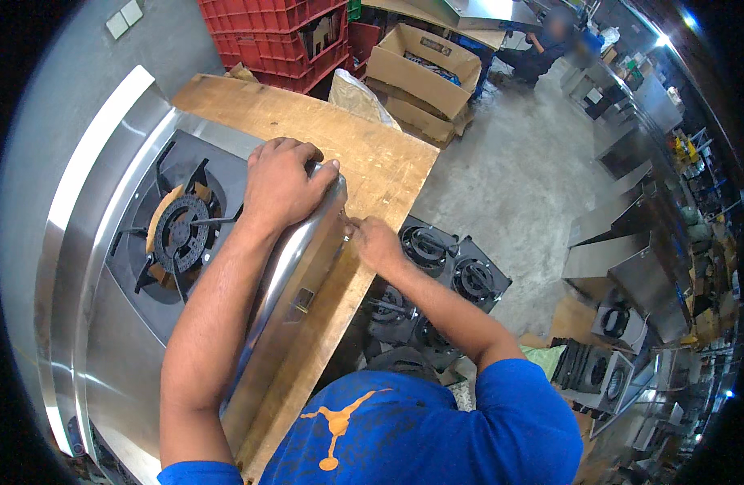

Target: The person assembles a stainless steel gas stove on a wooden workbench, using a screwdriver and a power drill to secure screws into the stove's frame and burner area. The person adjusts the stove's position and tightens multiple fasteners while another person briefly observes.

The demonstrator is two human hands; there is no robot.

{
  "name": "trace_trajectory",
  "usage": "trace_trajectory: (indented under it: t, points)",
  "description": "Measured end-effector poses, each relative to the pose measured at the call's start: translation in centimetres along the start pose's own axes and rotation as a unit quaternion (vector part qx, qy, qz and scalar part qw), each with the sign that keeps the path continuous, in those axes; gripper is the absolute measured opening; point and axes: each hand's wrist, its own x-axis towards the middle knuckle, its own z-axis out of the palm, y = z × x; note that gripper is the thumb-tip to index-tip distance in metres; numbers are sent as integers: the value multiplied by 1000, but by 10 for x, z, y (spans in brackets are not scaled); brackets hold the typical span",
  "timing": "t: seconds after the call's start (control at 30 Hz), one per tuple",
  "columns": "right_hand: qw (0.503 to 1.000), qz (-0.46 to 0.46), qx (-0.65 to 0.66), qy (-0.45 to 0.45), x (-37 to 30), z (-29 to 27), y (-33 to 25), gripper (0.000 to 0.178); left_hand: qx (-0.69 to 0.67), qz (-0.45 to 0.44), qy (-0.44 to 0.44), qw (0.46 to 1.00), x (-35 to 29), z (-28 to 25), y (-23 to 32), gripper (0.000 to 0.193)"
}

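Note:
A stainless-steel gas stove (130, 339) lies along my left, with a round black burner (182, 234) and its pan-support arms set in a dark square plate. My left hand (285, 182) grips the stove's rounded front edge near its far corner, fingers curled and thumb over the edge. Just to the right, my right hand (378, 242) is closed against the front panel (307, 287), fingertips pressed together at a small shiny part. What those fingertips hold is mostly hidden. A small square cut-out (302, 300) shows lower on the same panel.
The stove rests on a wooden tabletop (372, 153). Beyond stand red crates (279, 40) and an open cardboard box (424, 69). Black burner units (461, 271) sit on the floor right of the table. Sheet-metal cabinets (606, 259) line the right side. Another person (542, 52) sits far off.

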Motion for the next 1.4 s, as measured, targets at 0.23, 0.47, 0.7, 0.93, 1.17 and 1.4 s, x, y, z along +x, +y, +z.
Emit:
trace_trajectory:
  t: [0.23,0.47,0.7,0.93,1.17,1.4]
  points:
    - [992,63,94,-57,-49,22,-59,21,-5,-7,3,1000,-2,-2,1,37]
    - [932,158,326,-20,-38,7,-32,23,-13,-4,6,1000,-3,0,-1,38]
    - [957,86,275,-20,-27,-14,-5,15,-12,-21,-19,1000,-3,-1,0,43]
    - [982,-50,179,40,-23,6,-2,16,-25,-33,-45,998,-3,-3,-1,47]
    - [986,-146,75,42,-43,35,1,24,-19,-33,-30,999,-4,-2,-1,45]
    - [992,-120,26,28,-41,51,18,33,-29,-37,-42,998,-3,-2,-1,48]
